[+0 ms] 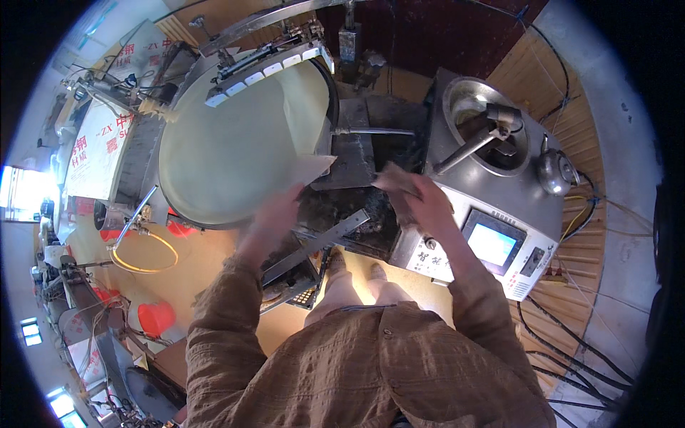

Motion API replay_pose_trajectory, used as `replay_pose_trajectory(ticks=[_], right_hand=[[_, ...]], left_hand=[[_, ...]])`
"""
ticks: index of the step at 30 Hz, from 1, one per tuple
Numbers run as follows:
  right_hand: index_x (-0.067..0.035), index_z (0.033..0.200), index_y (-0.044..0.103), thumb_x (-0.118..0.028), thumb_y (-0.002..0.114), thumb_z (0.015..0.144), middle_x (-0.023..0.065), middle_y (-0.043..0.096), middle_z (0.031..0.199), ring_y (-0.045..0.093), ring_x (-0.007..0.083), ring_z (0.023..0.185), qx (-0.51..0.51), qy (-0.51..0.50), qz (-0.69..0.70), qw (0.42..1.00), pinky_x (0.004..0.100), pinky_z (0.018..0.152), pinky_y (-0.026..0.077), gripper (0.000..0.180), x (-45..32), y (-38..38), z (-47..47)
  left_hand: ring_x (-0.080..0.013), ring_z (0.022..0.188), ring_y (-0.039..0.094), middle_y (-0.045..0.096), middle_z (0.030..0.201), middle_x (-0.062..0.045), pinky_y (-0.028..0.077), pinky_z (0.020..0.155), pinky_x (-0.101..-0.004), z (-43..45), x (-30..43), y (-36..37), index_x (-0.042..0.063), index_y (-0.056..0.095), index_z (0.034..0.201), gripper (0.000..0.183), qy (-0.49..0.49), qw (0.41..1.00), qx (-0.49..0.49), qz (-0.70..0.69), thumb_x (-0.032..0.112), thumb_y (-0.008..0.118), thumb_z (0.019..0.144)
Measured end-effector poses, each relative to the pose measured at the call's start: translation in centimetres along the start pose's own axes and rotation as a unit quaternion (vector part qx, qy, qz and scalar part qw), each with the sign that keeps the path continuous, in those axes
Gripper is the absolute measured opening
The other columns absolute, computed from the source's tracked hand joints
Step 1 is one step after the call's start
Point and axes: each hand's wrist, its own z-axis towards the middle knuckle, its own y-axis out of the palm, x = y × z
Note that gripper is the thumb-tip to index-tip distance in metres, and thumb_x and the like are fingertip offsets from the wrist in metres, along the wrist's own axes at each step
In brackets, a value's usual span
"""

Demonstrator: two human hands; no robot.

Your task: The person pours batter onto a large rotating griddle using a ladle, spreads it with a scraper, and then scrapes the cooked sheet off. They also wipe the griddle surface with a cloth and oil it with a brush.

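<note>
A large round pan [230,144] with a smooth pale coating lies to the front left. My left hand [275,216], blurred by motion, is over its near right edge. At its fingertips is a thin, pale, pointed flat piece [316,167], apparently held, which reaches past the pan's rim. My right hand [431,203] grips a brownish flat object [397,183], too blurred to identify, over the gap between the pan and a steel machine [540,224]. A paler, streaked band [305,107] runs along the pan's right side.
A bar with white blocks [270,70] spans the pan's far side. The machine carries a metal bowl with a stirring arm [471,150], a lit screen [492,243] and a steel kettle [556,168]. A metal bar [321,243] juts out before me. Red buckets [156,319] stand left; cables [575,350] trail right.
</note>
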Motion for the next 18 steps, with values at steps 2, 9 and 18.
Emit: replay_pose_trajectory(ticks=[2,9,18], right_hand=[[-0.007,0.112,0.057,-0.009,0.056,0.078,0.0138,0.059,0.100,0.058,0.0338,0.091,0.014,-0.097,-0.156,0.983,0.0400,0.079,0.049,0.035,0.0,4.5,4.9],[-0.014,0.099,0.064,-0.010,0.053,0.077,0.0069,0.059,0.094,0.056,0.0314,0.090,-0.013,-0.064,-0.398,0.915,0.0407,0.076,0.050,0.025,5.2,14.2,13.0],[-0.019,0.097,0.068,-0.007,0.054,0.075,0.0097,0.064,0.093,0.062,0.0283,0.089,-0.164,-0.021,-0.287,0.944,0.0382,0.076,0.049,0.029,1.1,5.1,15.5]], left_hand=[[-0.0343,0.078,0.060,0.061,0.085,-0.021,0.046,0.071,-0.0409,1.3,-0.5,0.2,0.013,0.055,0.120,0.034,-0.013,0.997,-0.054,0.048,0.017,0.048,0.086],[-0.0290,0.078,0.061,0.061,0.084,-0.018,0.047,0.071,-0.0368,-3.3,-3.7,-4.4,0.008,0.057,0.116,0.031,-0.025,0.991,-0.109,-0.078,0.014,0.053,0.086],[-0.0260,0.071,0.059,0.058,0.079,-0.015,0.047,0.066,-0.0342,-8.2,-5.5,-9.6,0.010,0.057,0.119,0.036,-0.115,0.985,-0.040,-0.121,0.010,0.058,0.083]])
